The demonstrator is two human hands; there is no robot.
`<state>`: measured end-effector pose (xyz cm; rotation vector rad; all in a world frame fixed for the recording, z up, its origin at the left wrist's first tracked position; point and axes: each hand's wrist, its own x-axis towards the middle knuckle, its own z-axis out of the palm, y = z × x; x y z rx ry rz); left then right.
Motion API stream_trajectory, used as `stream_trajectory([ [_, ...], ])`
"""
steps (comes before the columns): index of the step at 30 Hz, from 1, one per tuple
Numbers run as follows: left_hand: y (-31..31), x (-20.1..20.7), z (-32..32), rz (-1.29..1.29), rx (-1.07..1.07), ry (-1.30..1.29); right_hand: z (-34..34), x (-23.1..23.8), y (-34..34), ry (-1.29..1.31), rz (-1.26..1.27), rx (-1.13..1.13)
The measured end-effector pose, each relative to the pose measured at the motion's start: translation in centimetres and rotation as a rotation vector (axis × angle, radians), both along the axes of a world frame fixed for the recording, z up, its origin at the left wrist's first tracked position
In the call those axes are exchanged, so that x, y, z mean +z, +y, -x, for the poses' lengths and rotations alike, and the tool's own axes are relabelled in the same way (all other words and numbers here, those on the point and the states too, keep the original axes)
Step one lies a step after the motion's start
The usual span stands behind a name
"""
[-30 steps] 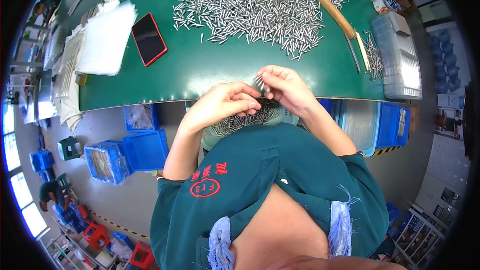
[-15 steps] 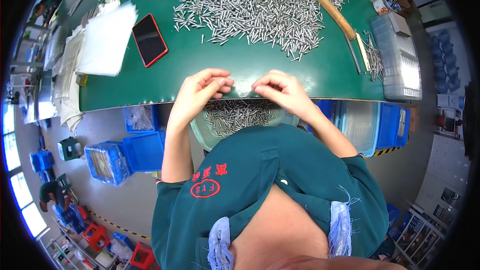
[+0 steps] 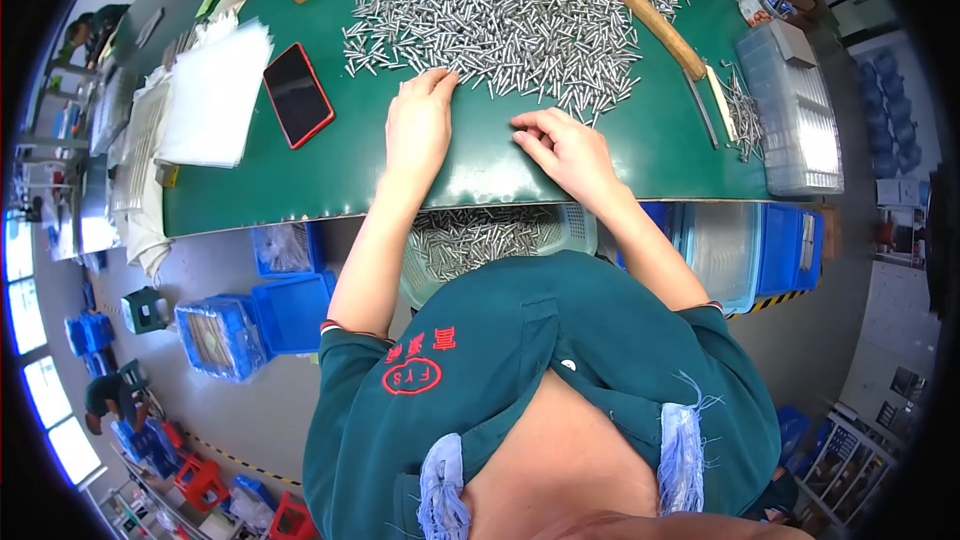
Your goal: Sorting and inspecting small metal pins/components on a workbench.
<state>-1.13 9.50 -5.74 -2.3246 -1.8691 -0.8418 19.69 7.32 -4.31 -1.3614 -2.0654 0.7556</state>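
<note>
A large heap of small silvery metal pins covers the far middle of the green table. My left hand reaches to the near left edge of that heap, its fingers drawn together at the pins; whatever is between the fingertips is too small to make out. To the right, my right hand hovers over the bare tabletop just short of the heap. Its thumb and forefinger are apart, and no pin shows between them. Below the table's front edge, a pale green plastic basket holds many more such pins.
Wooden strips border the heap. A red-edged phone and white sheets lie at left. Rightward are a thin metal rod, a loose bunch of pins and clear plastic boxes. Blue bins stand below.
My left hand has moved forward from the table's front edge to the heap. My right hand has shifted slightly forward and right, and its thumb and forefinger have parted.
</note>
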Motion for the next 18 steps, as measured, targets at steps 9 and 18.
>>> stream_trajectory([
  [9, -4.3, 0.7, -3.0, 0.086, -0.169, -0.049, -0.1, -0.2, -0.1, 0.037, 0.017, -0.014],
  [18, -5.0, 1.1, -1.6, 0.162, -0.149, -0.052, 0.0, 0.2, -0.4, -0.057, -0.013, 0.036],
])
